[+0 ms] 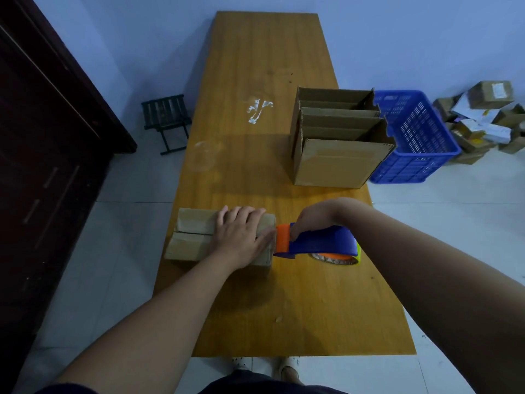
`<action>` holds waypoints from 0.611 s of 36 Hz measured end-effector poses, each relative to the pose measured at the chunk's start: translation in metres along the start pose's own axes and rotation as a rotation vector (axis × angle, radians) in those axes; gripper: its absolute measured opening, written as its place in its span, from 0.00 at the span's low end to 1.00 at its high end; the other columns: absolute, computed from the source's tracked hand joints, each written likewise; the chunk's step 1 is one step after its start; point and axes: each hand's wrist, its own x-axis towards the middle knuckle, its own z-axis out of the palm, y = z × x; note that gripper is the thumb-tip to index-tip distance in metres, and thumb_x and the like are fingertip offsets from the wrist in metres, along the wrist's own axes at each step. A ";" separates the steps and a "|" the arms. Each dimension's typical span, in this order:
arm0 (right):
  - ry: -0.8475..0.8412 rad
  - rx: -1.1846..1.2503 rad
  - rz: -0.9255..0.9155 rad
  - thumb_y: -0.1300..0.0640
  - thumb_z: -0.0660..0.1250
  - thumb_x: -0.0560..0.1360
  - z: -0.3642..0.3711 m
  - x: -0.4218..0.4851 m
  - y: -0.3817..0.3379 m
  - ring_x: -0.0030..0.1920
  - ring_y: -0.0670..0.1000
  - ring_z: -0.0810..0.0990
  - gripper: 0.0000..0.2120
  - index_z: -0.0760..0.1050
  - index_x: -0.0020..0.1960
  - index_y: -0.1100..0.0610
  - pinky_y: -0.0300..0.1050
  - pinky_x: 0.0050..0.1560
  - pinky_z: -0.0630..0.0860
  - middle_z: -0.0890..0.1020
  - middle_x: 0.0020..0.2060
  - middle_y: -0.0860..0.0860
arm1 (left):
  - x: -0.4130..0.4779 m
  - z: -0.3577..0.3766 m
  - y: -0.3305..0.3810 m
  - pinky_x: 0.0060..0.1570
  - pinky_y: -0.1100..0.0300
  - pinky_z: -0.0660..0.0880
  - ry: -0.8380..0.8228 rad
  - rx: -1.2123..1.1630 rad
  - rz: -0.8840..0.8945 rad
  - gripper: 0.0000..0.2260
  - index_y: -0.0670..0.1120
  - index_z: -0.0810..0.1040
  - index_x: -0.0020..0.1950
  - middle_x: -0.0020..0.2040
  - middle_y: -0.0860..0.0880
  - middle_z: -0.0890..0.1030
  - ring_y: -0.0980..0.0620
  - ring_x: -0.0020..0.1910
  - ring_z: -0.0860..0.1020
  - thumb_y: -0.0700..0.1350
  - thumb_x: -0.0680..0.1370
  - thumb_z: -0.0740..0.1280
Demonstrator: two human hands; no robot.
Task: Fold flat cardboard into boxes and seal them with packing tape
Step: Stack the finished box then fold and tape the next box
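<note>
- Small box (193, 237) sits on the counter (270, 66) at its left edge, near the person. The long axis runs left–right across the view, and the flap seam (193, 232) runs the same way down the middle of the top.
- Left hand (241, 237): fingers straight and spread, palm pressing flat on the right half of the box top and covering the seam there. Thumb lies along the right end, just beside the dispenser head.
- Right hand (315, 217): fingers curled round the handle of the tape dispenser (321, 241). Its orange head touches the box's right end at seam height; the tape roll (335, 258) trails to the right.
- Key relation: the dispenser is at the right end and the whole seam lies to its left, so I judge the pull goes right to left along the long axis. The left hand is in that path and will have to shift or lift.
- Room: bare counter in front of and behind the box. The box's left end is at the counter edge, so there's little margin for overrun.
- Open carton (338, 163) of flat cardboard stands further back on the right, well apart, so it won't interfere.
</note>
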 end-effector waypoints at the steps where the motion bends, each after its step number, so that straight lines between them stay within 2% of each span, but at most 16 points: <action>1: 0.001 -0.012 0.012 0.33 0.66 0.70 -0.001 0.000 -0.003 0.47 0.54 0.79 0.22 0.72 0.50 0.51 0.46 0.40 0.74 0.80 0.47 0.53 | 0.000 0.000 0.000 0.71 0.47 0.46 -0.004 0.012 -0.001 0.41 0.55 0.61 0.73 0.69 0.53 0.67 0.51 0.70 0.62 0.73 0.70 0.32; 4: 0.000 -0.058 0.027 0.27 0.62 0.69 -0.003 -0.001 -0.009 0.47 0.54 0.80 0.28 0.72 0.48 0.52 0.47 0.41 0.74 0.80 0.45 0.53 | 0.001 0.000 0.001 0.71 0.47 0.47 -0.014 0.020 -0.006 0.43 0.55 0.61 0.73 0.69 0.53 0.67 0.51 0.69 0.62 0.75 0.67 0.33; 7: -0.030 -0.071 0.026 0.27 0.63 0.68 -0.004 -0.002 -0.011 0.48 0.55 0.80 0.29 0.72 0.50 0.53 0.47 0.44 0.76 0.80 0.46 0.54 | 0.000 0.000 0.001 0.71 0.47 0.47 -0.007 0.017 -0.005 0.42 0.55 0.61 0.72 0.68 0.53 0.68 0.51 0.69 0.63 0.75 0.67 0.33; 11: -0.011 -0.141 0.009 0.25 0.62 0.66 0.000 -0.007 -0.007 0.48 0.54 0.80 0.37 0.73 0.59 0.55 0.45 0.43 0.76 0.81 0.49 0.53 | 0.000 0.002 -0.001 0.71 0.47 0.47 0.006 0.014 0.003 0.40 0.55 0.62 0.72 0.68 0.53 0.69 0.51 0.68 0.64 0.74 0.70 0.34; 13: -0.028 -0.125 0.006 0.25 0.62 0.65 0.004 -0.008 -0.004 0.50 0.54 0.80 0.38 0.72 0.61 0.54 0.46 0.46 0.77 0.80 0.51 0.53 | 0.000 0.003 -0.001 0.71 0.47 0.48 0.010 0.012 -0.001 0.40 0.55 0.62 0.72 0.67 0.53 0.69 0.51 0.68 0.64 0.74 0.70 0.35; 15: -0.049 -0.068 0.018 0.27 0.65 0.66 0.006 -0.008 -0.001 0.50 0.54 0.80 0.36 0.72 0.61 0.54 0.47 0.47 0.77 0.80 0.51 0.53 | 0.002 0.004 -0.001 0.71 0.47 0.48 0.015 0.012 -0.010 0.39 0.55 0.63 0.71 0.66 0.54 0.70 0.51 0.67 0.65 0.74 0.70 0.36; 18: -0.035 0.005 0.029 0.31 0.68 0.68 0.008 -0.006 -0.002 0.48 0.54 0.79 0.30 0.72 0.57 0.53 0.45 0.43 0.74 0.80 0.50 0.53 | 0.002 0.004 0.000 0.71 0.48 0.48 0.030 0.002 -0.011 0.37 0.55 0.65 0.70 0.65 0.54 0.71 0.51 0.67 0.66 0.74 0.70 0.40; 22: -0.036 0.029 0.048 0.35 0.69 0.69 0.010 -0.003 -0.008 0.49 0.54 0.77 0.26 0.71 0.56 0.53 0.46 0.43 0.73 0.78 0.48 0.53 | 0.000 0.003 0.002 0.71 0.49 0.49 0.073 -0.021 -0.036 0.36 0.54 0.68 0.69 0.64 0.54 0.72 0.52 0.66 0.67 0.72 0.70 0.44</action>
